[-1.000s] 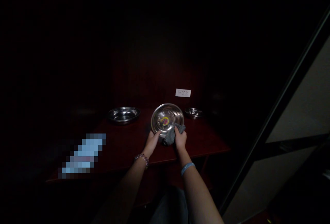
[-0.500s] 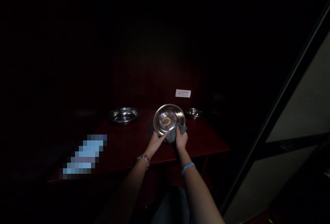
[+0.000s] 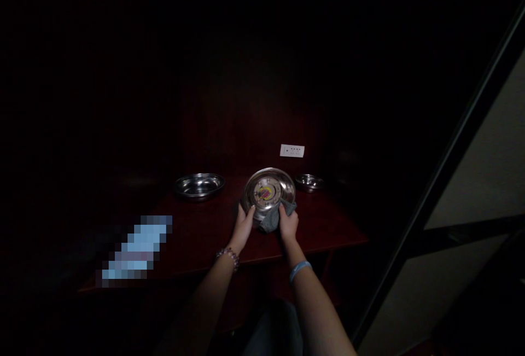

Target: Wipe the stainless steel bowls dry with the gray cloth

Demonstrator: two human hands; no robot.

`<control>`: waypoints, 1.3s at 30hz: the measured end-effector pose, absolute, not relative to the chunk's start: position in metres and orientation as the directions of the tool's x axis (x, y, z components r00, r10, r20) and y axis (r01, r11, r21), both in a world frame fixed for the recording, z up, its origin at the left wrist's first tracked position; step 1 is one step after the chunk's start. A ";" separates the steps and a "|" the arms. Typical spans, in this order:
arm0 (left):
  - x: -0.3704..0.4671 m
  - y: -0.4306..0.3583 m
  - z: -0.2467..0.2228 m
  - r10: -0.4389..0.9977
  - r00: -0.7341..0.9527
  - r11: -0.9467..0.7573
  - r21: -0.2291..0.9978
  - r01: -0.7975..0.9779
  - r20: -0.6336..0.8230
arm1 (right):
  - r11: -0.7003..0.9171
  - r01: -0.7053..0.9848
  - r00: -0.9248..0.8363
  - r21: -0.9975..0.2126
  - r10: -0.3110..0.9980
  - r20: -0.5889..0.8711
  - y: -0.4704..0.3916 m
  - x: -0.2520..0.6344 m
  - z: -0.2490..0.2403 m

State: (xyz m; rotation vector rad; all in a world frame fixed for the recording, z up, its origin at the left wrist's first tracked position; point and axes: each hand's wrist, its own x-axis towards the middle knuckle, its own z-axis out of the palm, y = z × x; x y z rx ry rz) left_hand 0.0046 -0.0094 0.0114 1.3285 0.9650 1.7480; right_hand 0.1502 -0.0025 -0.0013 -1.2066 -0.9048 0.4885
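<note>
The left hand (image 3: 243,228) grips the rim of a round, shiny metal dish (image 3: 281,186), tilted over the dark-red table (image 3: 324,225); the right hand (image 3: 289,225) clasps soft grey cloth (image 3: 270,219) (rumpled) against its lower edge.

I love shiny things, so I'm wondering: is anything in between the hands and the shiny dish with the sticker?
Yes, the grey cloth is bunched between the right hand and the near edge of the shiny dish. Nothing visible separates the left hand from it.
</note>
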 end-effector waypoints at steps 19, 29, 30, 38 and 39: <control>0.007 -0.022 0.024 0.879 -0.232 -0.458 0.875 -0.158 0.418 | 0.356 0.070 0.565 -0.932 0.756 0.331 -0.004 0.150 0.003; 0.012 -0.002 0.000 0.908 -0.040 -0.418 0.902 -0.103 0.416 | 0.342 0.007 0.474 -0.940 0.826 0.304 -0.001 0.154 -0.002; 0.012 -0.001 -0.001 0.911 -0.039 -0.411 0.907 -0.090 0.410 | 0.347 -0.001 0.470 -0.938 0.828 0.305 0.000 0.154 -0.003; 0.005 -0.012 0.013 0.871 -0.283 -0.453 0.879 -0.149 0.401 | 0.397 -0.080 0.513 -0.914 0.803 0.304 0.001 0.149 0.001; 0.005 -0.014 0.014 0.869 -0.306 -0.449 0.881 -0.153 0.390 | 0.398 -0.076 0.516 -0.914 0.800 0.306 0.000 0.149 0.001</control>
